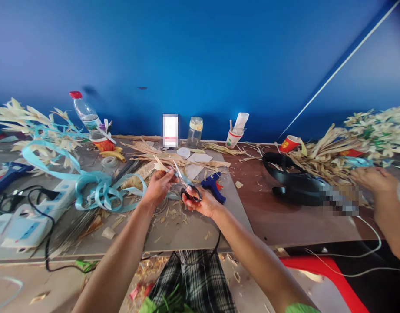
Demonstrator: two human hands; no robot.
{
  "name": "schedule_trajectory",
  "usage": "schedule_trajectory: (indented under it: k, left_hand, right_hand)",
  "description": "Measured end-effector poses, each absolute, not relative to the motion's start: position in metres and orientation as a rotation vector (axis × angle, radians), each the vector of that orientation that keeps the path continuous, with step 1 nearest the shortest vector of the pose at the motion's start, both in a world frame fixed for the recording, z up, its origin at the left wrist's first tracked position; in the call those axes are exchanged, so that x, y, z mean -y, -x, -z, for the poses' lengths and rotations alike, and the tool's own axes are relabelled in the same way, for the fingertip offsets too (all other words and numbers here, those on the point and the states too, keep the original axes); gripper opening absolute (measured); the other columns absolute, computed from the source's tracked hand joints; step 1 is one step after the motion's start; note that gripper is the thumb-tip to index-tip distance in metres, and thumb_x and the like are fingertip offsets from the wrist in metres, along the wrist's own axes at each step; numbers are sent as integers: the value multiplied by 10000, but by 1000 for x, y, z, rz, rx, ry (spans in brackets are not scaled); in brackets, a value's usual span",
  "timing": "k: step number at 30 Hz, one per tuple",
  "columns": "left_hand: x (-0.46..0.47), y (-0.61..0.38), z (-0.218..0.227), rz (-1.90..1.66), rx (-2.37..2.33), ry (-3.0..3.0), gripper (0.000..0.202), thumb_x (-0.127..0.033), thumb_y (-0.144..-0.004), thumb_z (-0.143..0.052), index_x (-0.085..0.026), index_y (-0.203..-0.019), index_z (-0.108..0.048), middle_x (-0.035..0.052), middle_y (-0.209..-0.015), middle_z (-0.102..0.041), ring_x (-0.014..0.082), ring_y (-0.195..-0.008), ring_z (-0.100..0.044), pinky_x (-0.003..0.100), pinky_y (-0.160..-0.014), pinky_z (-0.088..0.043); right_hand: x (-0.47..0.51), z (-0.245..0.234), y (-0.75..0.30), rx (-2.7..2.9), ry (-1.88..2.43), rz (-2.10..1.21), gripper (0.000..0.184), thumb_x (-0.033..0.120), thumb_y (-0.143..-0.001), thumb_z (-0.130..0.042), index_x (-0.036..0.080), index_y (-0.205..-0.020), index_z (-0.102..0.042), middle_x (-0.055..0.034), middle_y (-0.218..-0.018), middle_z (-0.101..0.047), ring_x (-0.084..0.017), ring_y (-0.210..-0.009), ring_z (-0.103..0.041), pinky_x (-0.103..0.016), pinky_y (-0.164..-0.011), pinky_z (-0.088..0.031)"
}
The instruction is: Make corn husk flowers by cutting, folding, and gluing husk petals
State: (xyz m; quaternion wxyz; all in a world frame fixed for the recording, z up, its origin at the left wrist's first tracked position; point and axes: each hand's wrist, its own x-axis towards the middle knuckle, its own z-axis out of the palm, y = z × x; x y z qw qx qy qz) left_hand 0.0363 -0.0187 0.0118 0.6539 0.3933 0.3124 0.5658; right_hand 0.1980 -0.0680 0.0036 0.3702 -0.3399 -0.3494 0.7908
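My right hand (201, 203) is closed round the black handles of a pair of scissors (181, 177), whose blades point up and to the left, slightly apart. Pinched in the fingers of my left hand (158, 188) is a pale strip of dried husk (159, 164), close to the blades. Whether the blades touch the strip I cannot tell. A blue glue gun (214, 187) lies just right of my right hand. Light blue ribbon (104, 191) is heaped left of my left hand, and long dried husks (200, 161) lie beyond both hands.
A white power strip (40, 221) with black cords sits at left. At the back stand a plastic bottle (85, 112), a phone-like screen (170, 130), a glass jar (195, 132) and a paper cup (234, 137). Black headgear (294, 184) and another person's arm (388, 208) are at right.
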Motion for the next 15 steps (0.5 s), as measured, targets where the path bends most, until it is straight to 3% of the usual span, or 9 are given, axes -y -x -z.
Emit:
schedule_trajectory:
  k: [15]
  left_hand:
    - [19, -35, -14, -1286, -781, -938, 303, -351, -611, -775, -135, -740, -606, -18, -621, -588, 95, -522, -539, 238, -559, -411]
  right_hand:
    - [68, -3, -198, 941, 916, -1986, 484, 548, -526, -789, 157, -634, -527, 36, -553, -523, -35, -453, -335, -195, -455, -210]
